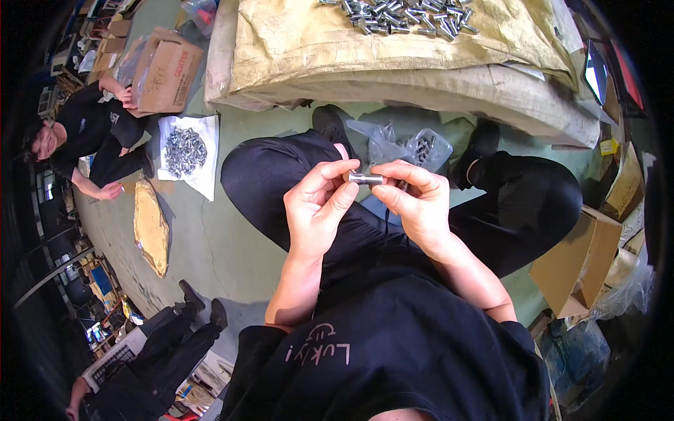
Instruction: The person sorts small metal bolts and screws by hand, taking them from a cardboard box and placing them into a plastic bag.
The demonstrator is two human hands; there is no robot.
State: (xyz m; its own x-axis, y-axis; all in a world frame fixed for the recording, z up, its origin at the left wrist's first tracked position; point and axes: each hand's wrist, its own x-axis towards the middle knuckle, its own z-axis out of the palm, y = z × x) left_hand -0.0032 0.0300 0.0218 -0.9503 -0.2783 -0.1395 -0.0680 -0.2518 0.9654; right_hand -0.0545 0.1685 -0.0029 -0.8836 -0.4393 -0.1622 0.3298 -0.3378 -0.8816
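Observation:
A small shiny metal cylinder (366, 179) is held level in front of my lap. The thumb and fingers of my left hand (314, 207) pinch its left end. My right hand (423, 203) pinches the right end in the same way. On the floor between my feet, beyond the hands, lies a clear plastic bag (437, 151) with small metal parts in it. A heap of similar shiny metal pieces (407, 15) rests on the cloth-covered table (337, 59) ahead of me.
To the left, a seated person (91, 133) is beside a cardboard box (167, 74) and a white sheet (207, 165) piled with metal parts. Flattened cardboard (149, 228) lies on the floor. Another person (151, 365) is at lower left. An open carton (579, 263) stands at my right.

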